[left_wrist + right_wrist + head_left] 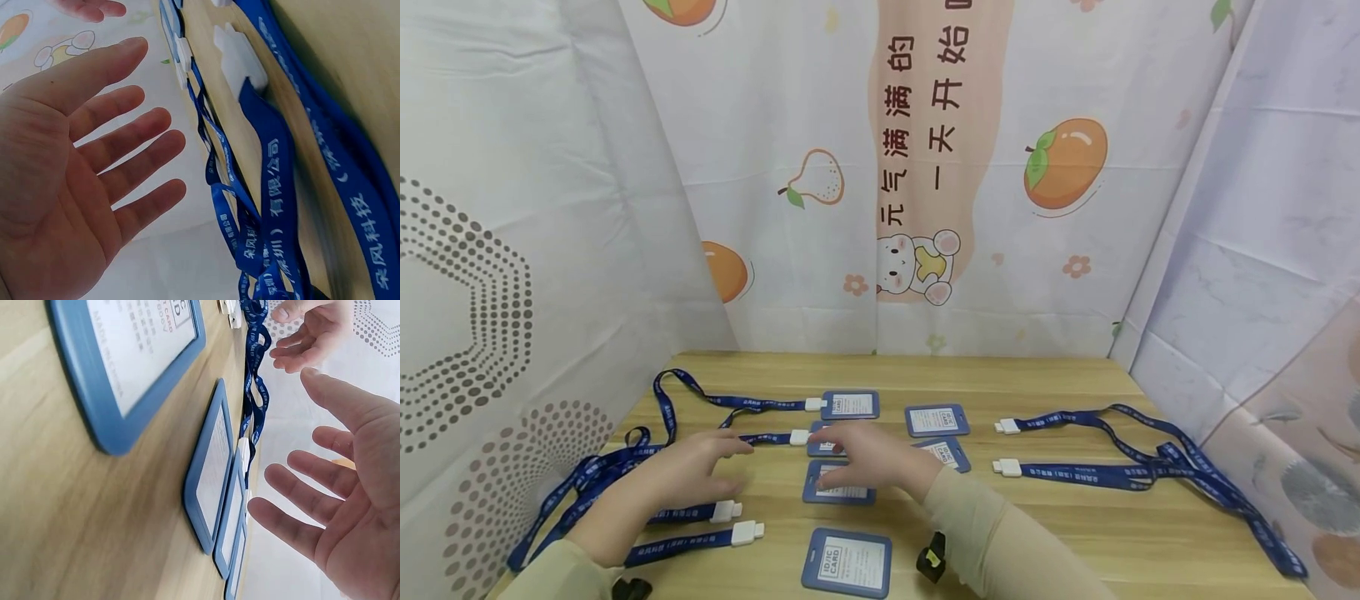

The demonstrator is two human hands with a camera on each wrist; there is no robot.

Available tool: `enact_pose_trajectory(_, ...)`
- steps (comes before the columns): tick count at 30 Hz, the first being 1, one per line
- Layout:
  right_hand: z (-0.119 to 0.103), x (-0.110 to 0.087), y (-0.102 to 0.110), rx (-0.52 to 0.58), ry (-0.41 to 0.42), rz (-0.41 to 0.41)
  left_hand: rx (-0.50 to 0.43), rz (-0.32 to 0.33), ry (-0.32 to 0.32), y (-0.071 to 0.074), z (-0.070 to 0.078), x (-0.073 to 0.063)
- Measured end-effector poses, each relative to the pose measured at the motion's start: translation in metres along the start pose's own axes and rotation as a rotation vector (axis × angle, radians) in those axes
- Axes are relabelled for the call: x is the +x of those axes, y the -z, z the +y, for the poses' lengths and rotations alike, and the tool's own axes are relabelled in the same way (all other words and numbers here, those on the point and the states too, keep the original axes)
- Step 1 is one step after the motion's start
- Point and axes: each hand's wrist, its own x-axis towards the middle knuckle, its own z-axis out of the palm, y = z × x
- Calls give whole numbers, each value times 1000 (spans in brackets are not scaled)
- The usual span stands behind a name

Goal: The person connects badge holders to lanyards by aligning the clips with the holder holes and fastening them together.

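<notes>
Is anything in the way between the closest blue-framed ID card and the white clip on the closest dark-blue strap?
Nothing visible: only bare woodgrain tabletop separates the rectangular blue-framed ID card from the white clip on the dark-blue strap.

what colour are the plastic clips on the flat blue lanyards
The plastic clips are white, seen best in the left wrist view.

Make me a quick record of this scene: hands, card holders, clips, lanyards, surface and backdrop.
Left hand: raised, empty, fingers apart
Right hand: raised, empty, in front of some holders in the head view
Card holders: six, blue-framed, lying flat
White clips: six; two meet holders, four stand apart
Lanyards: dark blue, at both sides
Surface: wooden table
Backdrop: fruit-print curtain
</notes>
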Motion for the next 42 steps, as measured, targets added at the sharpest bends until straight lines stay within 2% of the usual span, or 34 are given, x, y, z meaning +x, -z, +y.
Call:
enact_pose_trajectory(5, -1, 4, -7, 7, 10, -2, -64, -72, -4, -3, -9, -3)
enact_pose_trajectory(10, -3, 6, -11, -5, 0, -6, -87, -111, 7, -5, -14, -5)
enact_pose_trajectory(27, -7, 9, -14, -36, -5, -24, -85, -150, 77, -16, -20, -10)
enact_pose_trajectory(42, -10, 9, -17, -83, -15, -27, -132, -169, -63, -19, -33, -13)
